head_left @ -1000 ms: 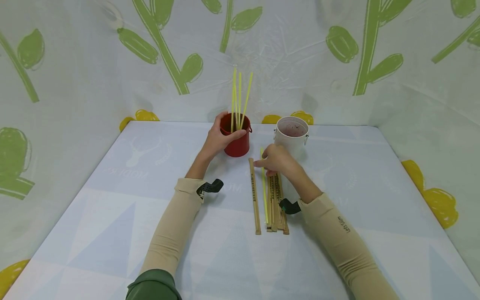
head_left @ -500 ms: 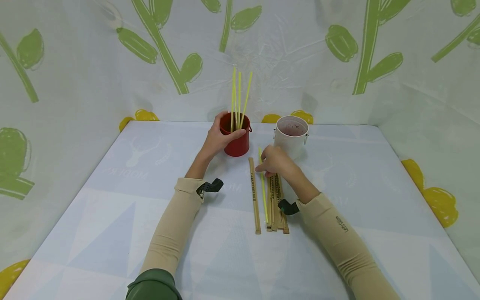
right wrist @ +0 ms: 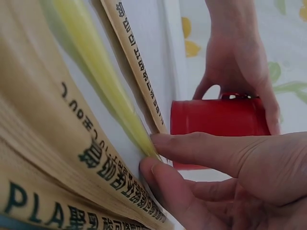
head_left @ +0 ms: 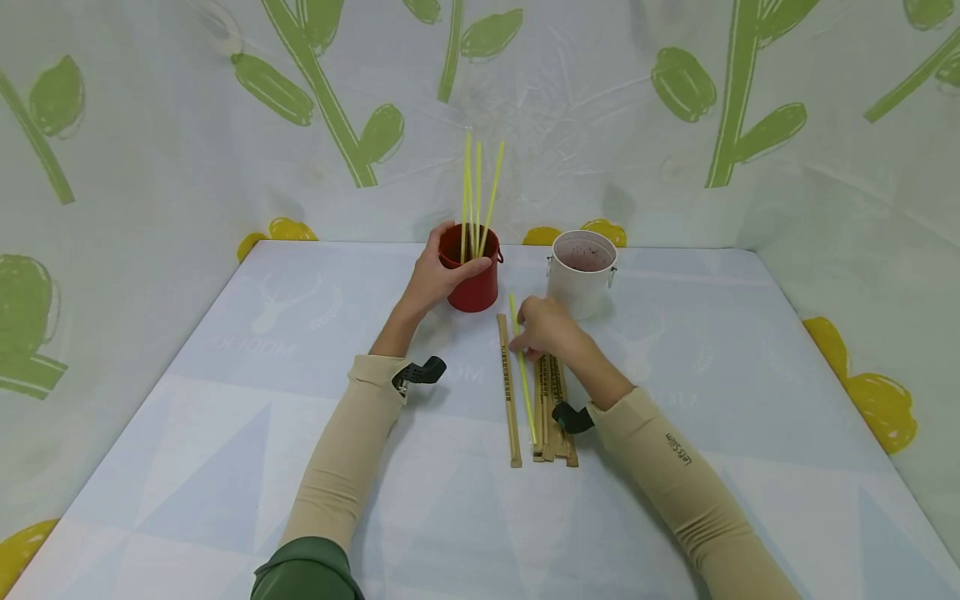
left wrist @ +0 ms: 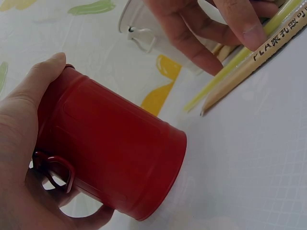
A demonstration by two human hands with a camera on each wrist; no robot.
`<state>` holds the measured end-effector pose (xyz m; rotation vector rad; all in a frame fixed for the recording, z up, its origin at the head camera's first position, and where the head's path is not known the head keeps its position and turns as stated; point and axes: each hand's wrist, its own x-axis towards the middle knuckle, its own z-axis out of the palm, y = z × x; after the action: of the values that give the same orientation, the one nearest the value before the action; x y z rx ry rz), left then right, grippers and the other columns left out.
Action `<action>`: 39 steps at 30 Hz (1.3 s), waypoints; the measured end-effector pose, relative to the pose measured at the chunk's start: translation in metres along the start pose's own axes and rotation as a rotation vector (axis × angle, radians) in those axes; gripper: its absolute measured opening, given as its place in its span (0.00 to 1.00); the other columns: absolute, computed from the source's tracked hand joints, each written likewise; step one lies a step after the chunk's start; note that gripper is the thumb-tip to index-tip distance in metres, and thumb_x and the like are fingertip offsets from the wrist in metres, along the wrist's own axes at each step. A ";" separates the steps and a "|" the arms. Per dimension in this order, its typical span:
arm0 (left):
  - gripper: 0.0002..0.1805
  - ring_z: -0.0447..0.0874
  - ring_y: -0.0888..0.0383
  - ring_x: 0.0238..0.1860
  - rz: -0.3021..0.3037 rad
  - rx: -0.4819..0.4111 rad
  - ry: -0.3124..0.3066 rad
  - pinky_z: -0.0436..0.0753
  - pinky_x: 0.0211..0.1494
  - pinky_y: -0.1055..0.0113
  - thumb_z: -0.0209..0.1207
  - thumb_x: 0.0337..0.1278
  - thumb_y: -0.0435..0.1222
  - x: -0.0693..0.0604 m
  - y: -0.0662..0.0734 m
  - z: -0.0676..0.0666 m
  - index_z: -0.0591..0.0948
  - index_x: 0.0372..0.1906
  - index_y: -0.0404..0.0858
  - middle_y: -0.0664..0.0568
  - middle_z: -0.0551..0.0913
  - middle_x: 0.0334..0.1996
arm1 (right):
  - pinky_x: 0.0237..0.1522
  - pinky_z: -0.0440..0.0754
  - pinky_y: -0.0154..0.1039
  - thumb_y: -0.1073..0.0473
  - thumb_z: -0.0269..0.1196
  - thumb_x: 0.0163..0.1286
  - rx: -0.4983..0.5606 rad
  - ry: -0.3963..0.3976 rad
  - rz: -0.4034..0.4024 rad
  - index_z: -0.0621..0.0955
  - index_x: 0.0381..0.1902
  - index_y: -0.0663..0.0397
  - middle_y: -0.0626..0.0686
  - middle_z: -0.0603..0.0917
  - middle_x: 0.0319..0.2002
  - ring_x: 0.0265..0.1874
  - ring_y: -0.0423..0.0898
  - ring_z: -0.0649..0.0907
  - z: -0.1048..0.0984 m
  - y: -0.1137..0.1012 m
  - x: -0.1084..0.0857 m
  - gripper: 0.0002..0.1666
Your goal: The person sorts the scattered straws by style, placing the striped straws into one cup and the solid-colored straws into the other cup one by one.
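My left hand [head_left: 432,279] grips a small red bucket [head_left: 476,293], thumb over the near rim and fingers round the far side. Several yellow straws [head_left: 479,179] stand upright in it. My right hand [head_left: 553,325] pinches a loose yellow straw [head_left: 528,398] between thumb and forefinger near its far end; the right wrist view shows both fingertips on the straw [right wrist: 103,72]. To its left lies one straw in a brown paper sleeve [head_left: 510,400]. Several more paper-sleeved straws [head_left: 551,417] lie in a bunch to its right, partly hidden under the right hand.
A white bucket [head_left: 576,293] with small side handles stands behind the right hand, right of the red one. All of this is on a pale blue and white patterned table cover [head_left: 420,533]. Leaf-printed sheeting [head_left: 570,150] rises behind and at both sides.
The far end of the loose yellow straw has swung left, toward the single paper-sleeved straw, along with the right hand's fingers. My left hand and the red bucket keep their place.
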<state>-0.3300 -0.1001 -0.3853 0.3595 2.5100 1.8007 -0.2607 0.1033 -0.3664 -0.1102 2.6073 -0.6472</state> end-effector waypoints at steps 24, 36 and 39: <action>0.51 0.65 0.55 0.67 -0.009 0.009 0.001 0.74 0.68 0.51 0.67 0.50 0.57 0.000 0.000 0.000 0.52 0.76 0.56 0.54 0.66 0.69 | 0.22 0.82 0.29 0.56 0.69 0.63 -0.023 0.001 0.018 0.73 0.62 0.61 0.59 0.82 0.40 0.19 0.42 0.86 0.008 -0.006 0.000 0.32; 0.53 0.66 0.55 0.67 -0.001 0.004 0.002 0.76 0.65 0.51 0.68 0.49 0.58 0.001 0.000 0.000 0.52 0.76 0.54 0.56 0.66 0.68 | 0.22 0.79 0.28 0.55 0.70 0.62 -0.054 0.031 -0.009 0.74 0.60 0.61 0.57 0.83 0.34 0.17 0.41 0.85 0.010 -0.005 0.000 0.32; 0.53 0.66 0.55 0.67 0.001 0.002 0.002 0.76 0.66 0.51 0.68 0.49 0.58 0.001 0.000 0.000 0.51 0.76 0.54 0.56 0.67 0.68 | 0.21 0.79 0.28 0.55 0.70 0.61 -0.056 0.033 -0.020 0.74 0.60 0.61 0.56 0.84 0.31 0.17 0.42 0.85 0.010 -0.005 0.000 0.32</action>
<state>-0.3306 -0.1001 -0.3857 0.3588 2.5132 1.8004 -0.2564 0.0946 -0.3722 -0.1444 2.6603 -0.5884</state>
